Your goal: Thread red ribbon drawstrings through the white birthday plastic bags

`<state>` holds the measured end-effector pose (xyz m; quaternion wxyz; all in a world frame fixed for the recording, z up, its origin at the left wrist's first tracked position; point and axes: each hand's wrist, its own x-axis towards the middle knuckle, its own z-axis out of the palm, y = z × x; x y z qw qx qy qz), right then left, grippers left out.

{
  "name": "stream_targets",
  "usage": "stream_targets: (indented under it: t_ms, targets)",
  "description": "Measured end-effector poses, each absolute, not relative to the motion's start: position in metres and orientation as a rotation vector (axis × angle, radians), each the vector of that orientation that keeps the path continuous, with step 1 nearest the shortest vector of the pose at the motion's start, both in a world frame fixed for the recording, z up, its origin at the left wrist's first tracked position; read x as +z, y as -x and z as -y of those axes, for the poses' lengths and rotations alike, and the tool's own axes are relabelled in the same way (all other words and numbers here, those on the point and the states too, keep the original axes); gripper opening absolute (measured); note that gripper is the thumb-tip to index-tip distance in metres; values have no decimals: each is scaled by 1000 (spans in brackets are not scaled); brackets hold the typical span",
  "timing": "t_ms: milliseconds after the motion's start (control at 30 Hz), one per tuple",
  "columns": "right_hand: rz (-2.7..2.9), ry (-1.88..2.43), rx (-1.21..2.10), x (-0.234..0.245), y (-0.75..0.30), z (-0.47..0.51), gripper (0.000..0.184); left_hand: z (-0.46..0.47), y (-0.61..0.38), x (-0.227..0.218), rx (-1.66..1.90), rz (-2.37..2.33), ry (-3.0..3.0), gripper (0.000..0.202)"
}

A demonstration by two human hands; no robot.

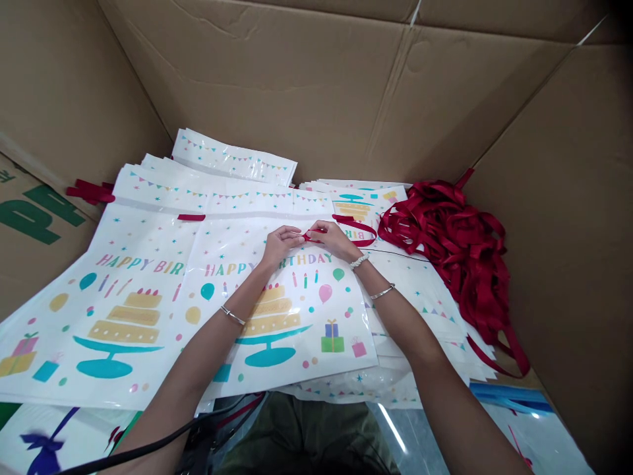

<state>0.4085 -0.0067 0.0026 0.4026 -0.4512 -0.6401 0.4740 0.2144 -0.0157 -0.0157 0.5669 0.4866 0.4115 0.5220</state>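
- At left, a printed sheet (119, 323) lies partly under the front sheet (291, 343), which has a cake picture.
- The left hand (283, 245) touches the red ribbon (364, 243) with its fingertips (whether they pinch, I cannot tell).
- The ribbon is above the front sheet's lettering, looping rightward.
- The right hand (332, 239) pinches this ribbon.
- At right, a ribbon heap (450, 231) rests.

You have soft, fairly even light on the white bags (195, 239), with small glossy glints at upper left of centre. The cardboard walls (568, 204) look dimmer, and your upper right corner darkens to black. Glare streaks the floor (420, 432) at lower centre.
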Motion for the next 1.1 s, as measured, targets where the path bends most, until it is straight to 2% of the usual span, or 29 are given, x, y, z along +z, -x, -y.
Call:
stream_targets:
  t_ms: [200,567,767,900,1100]
  targets:
    - [1765,1154,1055,17,-412,17,27,15,-213,-16,1234,-980,-1024,62]
    - [1923,1169,937,22,-420,20,24,12,-212,-19,1254,-1012,-968,53]
    - [1883,1188,881,22,-414,18,36,12,-213,-21,1259,-982,-1008,58]
    - [1994,1118,812,19,-410,11,25,14,-215,-20,1279,-958,-1027,61]
    - [1968,1176,818,18,-408,4,18,14,-216,-20,1280,-973,-1063,63]
